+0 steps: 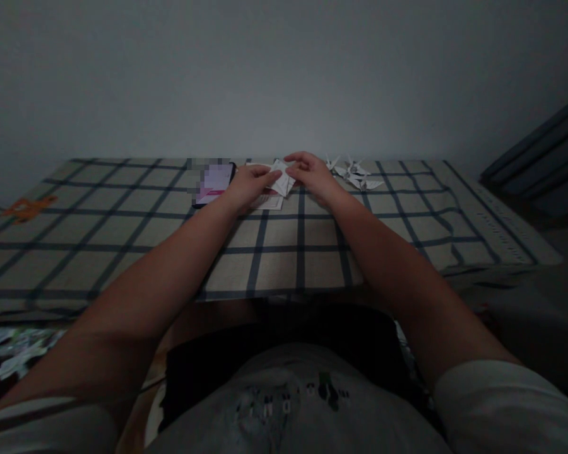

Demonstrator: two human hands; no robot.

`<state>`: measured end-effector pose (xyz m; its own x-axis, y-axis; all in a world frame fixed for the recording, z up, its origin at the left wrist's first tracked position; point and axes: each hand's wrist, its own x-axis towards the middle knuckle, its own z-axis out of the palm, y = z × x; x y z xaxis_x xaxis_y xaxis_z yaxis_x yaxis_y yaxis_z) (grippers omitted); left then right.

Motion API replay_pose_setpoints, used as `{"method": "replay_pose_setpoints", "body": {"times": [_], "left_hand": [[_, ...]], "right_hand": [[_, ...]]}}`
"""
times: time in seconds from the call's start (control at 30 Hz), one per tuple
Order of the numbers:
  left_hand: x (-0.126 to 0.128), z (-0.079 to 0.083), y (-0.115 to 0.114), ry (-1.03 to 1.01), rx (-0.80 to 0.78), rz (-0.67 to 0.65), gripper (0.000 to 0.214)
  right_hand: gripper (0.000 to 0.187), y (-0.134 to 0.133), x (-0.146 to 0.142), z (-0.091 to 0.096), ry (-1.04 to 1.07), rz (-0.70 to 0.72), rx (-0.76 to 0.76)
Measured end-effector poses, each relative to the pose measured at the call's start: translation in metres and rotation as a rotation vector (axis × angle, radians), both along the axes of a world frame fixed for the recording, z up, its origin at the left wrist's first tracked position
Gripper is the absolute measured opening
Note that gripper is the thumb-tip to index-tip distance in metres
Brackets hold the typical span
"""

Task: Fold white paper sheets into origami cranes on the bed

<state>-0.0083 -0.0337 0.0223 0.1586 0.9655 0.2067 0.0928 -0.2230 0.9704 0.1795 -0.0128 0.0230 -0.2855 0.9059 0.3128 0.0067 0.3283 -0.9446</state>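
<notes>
A small folded piece of white paper (pixel 283 180), roughly diamond-shaped, is held between both hands above the checked tablecloth. My left hand (pixel 250 184) pinches its left side, thumb on top. From the right, my right hand (pixel 311 173) grips the other edge with thumb and fingers. Beneath and behind my left hand lie sheets of printed paper (pixel 272 202), partly covered. A phone (pixel 215 180) with a lit screen rests just left of that hand. Several folded paper cranes (pixel 357 173) sit together to the right of my right hand.
The table bears a checked cloth (pixel 279 271) and stands against a plain wall (pixel 284 75). An orange object (pixel 28 207) lies at the far left. Dark grey fabric (pixel 544 157) hangs at the right. The table's front edge is close to my body.
</notes>
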Motion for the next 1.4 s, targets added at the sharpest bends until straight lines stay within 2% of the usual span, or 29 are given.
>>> {"method": "replay_pose_setpoints", "body": {"times": [0.2,0.5,0.6,0.73,0.97,1.2,1.4], "left_hand": [[0.000,0.003,-0.001,-0.038,0.032,0.078,0.039],[0.000,-0.004,0.003,-0.006,-0.098,-0.037,0.031],[0.000,-0.002,0.002,-0.022,-0.076,-0.014,0.026],[0.000,0.000,0.002,-0.031,-0.047,0.029,0.024],[0.001,-0.002,0.003,-0.056,-0.050,-0.004,0.032],[-0.003,-0.003,0.007,0.025,0.095,0.135,0.044],[-0.004,-0.007,0.009,0.006,0.100,0.092,0.044]], "right_hand": [[0.016,-0.003,-0.002,-0.002,-0.068,0.020,-0.070],[0.025,-0.008,0.000,0.009,-0.126,-0.136,0.013],[0.020,-0.009,-0.002,0.008,-0.079,-0.091,-0.016],[0.024,-0.007,-0.002,0.004,-0.102,-0.037,-0.032],[0.018,-0.003,0.000,0.001,-0.109,0.000,0.014],[0.029,-0.009,-0.003,0.002,-0.136,0.055,-0.101],[0.025,-0.007,0.000,0.001,-0.179,0.050,-0.025]]}}
